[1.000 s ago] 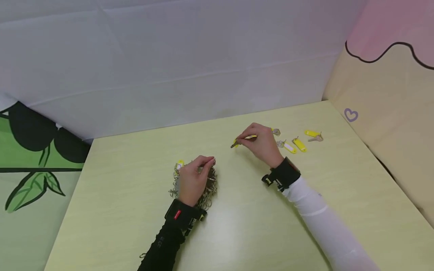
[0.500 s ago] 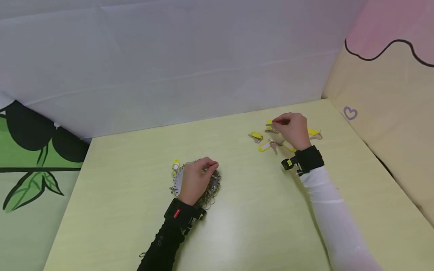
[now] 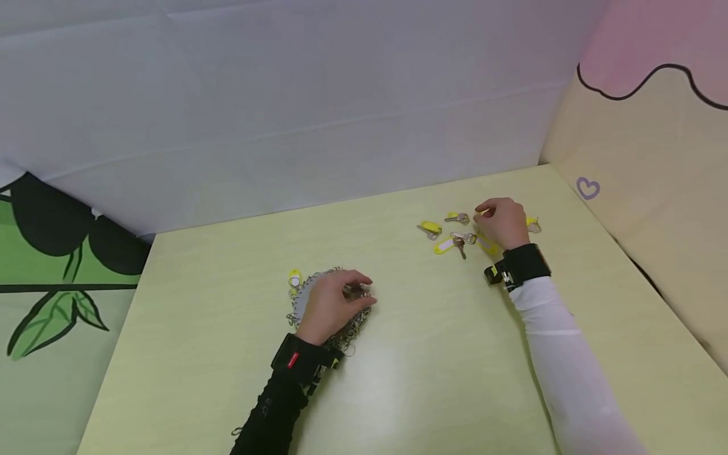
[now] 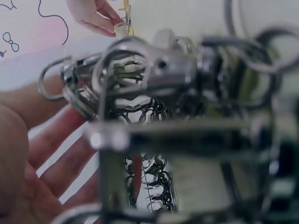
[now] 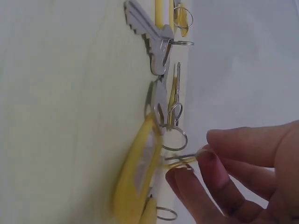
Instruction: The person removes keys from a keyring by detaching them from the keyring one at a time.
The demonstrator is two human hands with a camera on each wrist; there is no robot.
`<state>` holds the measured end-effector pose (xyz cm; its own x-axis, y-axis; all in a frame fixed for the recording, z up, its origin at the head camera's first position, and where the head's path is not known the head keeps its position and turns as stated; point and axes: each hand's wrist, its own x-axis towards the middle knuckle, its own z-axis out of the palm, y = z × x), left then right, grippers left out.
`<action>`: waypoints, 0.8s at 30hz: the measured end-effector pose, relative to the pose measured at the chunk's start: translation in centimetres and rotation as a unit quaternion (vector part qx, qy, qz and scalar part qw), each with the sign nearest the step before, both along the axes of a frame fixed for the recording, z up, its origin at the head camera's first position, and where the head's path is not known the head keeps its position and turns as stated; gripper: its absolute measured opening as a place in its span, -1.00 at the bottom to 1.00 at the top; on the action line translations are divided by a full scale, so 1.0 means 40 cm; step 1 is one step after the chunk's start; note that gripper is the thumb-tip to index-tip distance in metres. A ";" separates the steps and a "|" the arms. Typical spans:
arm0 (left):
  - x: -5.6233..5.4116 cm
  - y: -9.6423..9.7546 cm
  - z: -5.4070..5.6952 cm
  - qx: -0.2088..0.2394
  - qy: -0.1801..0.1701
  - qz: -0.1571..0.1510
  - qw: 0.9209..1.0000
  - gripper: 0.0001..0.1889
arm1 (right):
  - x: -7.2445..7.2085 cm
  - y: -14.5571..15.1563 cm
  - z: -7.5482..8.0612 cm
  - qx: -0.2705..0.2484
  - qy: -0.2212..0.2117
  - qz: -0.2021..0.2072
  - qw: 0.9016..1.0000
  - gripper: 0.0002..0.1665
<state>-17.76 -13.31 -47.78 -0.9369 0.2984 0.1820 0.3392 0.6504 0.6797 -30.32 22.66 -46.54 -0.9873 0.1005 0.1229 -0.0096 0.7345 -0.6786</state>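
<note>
In the head view my left hand (image 3: pixel 332 303) is over a grey round disc (image 3: pixel 305 297) edged with metal rings and clasps, thumb and forefinger apart. Close up in the left wrist view, the metal clasps (image 4: pixel 163 74) hide part of its fingers. A yellow tag (image 3: pixel 294 277) lies at the disc's far left edge. My right hand (image 3: pixel 503 222) is over a group of keys with yellow tags. In the right wrist view its thumb and fingertips pinch a thin silver-and-yellow keyring piece (image 5: pixel 180 161), beside a larger yellow key tag (image 5: pixel 135 177) on the table.
Keys (image 3: pixel 459 248) with yellow tags lie left of my right hand, one more key (image 3: pixel 534 225) to its right. A white wall sheet (image 3: pixel 352 126) rises behind the table (image 3: pixel 227 379). A beige side panel (image 3: pixel 654 208) stands along the right edge.
My right hand has moved right, from left of the key group to over its right part, uncovering several keys. My left thumb and forefinger, together before, have spread apart.
</note>
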 end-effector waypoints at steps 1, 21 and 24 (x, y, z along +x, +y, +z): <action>0.001 0.000 0.003 -0.002 -0.006 -0.003 1.000 -0.65 | 0.000 0.000 0.000 0.002 -0.009 0.004 1.000 -0.69; 0.010 -0.049 0.094 -0.059 0.034 0.029 0.997 -0.71 | 0.022 -0.104 0.029 -0.022 0.015 0.119 0.993 -0.68; 0.003 -0.075 0.107 -0.079 0.041 0.046 0.995 -0.73 | 0.042 -0.167 0.035 -0.022 0.024 0.178 0.983 -0.70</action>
